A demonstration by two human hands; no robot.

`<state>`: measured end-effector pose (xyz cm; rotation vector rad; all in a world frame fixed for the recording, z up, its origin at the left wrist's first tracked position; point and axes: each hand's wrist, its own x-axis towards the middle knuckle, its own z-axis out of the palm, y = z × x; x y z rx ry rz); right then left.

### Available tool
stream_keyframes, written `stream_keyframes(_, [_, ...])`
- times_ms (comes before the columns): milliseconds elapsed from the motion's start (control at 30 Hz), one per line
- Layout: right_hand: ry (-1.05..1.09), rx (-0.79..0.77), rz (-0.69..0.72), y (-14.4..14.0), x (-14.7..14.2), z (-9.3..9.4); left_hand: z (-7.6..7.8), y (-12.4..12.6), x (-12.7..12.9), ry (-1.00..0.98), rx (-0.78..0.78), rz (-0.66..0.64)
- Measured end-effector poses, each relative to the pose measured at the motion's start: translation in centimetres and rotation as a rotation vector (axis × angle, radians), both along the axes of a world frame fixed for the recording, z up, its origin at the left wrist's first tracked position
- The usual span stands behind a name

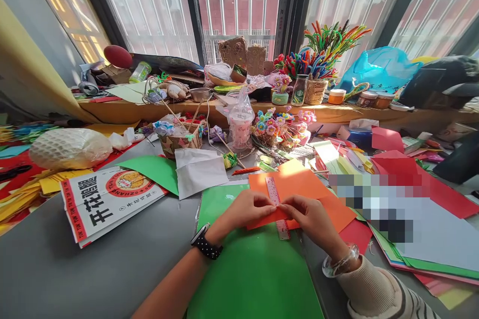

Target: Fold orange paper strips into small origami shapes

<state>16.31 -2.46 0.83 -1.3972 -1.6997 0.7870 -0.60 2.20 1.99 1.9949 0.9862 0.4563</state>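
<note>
My left hand [245, 209] and my right hand [309, 215] meet at the near edge of an orange paper sheet [299, 185], pinching its folded front edge. A pink ruler [276, 198] lies across the orange sheet, running toward me between my two hands. The orange sheet rests on a large green sheet [254, 274] on the grey table. A black watch sits on my left wrist and a clear bracelet on my right.
A printed white and red bag [101, 202], a white paper bag [196, 169] and a green sheet [157, 169] lie to the left. Red and coloured paper stacks [422, 184] sit right. Baskets, paper flowers [280, 127] and pipe cleaners [325, 47] crowd the window ledge.
</note>
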Motion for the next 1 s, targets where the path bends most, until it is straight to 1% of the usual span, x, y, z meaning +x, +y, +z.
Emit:
stream_keyframes(100, [0.022,-0.026,-0.050,0.2,0.6,0.3,0.6,0.3,-0.5,-0.003,-0.029,0.027])
stream_keyframes(200, [0.071,-0.044,-0.084,0.4,1.3,0.5,0.9,0.6,-1.1,-0.048,-0.058,0.050])
stream_keyframes(433, [0.129,-0.071,-0.110,0.7,2.3,0.5,0.8,1.4,-2.1,-0.147,-0.132,0.068])
stream_keyframes(533, [0.140,-0.065,-0.145,0.8,2.3,0.3,0.9,1.5,-2.3,-0.161,-0.084,0.157])
stream_keyframes(600, [0.149,-0.057,-0.156,0.8,2.1,0.2,1.0,1.3,-2.1,-0.142,0.006,0.241])
stream_keyframes(633, [0.153,-0.054,-0.151,0.7,1.9,0.1,1.0,1.2,-1.9,-0.124,0.047,0.263])
stream_keyframes(667, [0.155,-0.051,-0.140,0.7,1.7,0.0,1.0,1.0,-1.7,-0.100,0.086,0.262])
stream_keyframes(700, [0.156,-0.048,-0.125,0.7,1.5,-0.1,1.0,0.8,-1.4,-0.083,0.093,0.231])
stream_keyframes(800, [0.132,-0.025,-0.097,0.5,1.0,-0.2,0.8,0.3,-0.7,-0.034,0.060,0.106])
stream_keyframes(900, [0.050,0.021,-0.087,0.4,0.8,-0.1,0.5,0.0,-0.3,-0.006,0.128,0.083])
stream_keyframes(1000, [-0.044,0.066,-0.037,0.3,0.6,0.0,0.4,-0.3,-0.2,0.001,0.225,0.048])
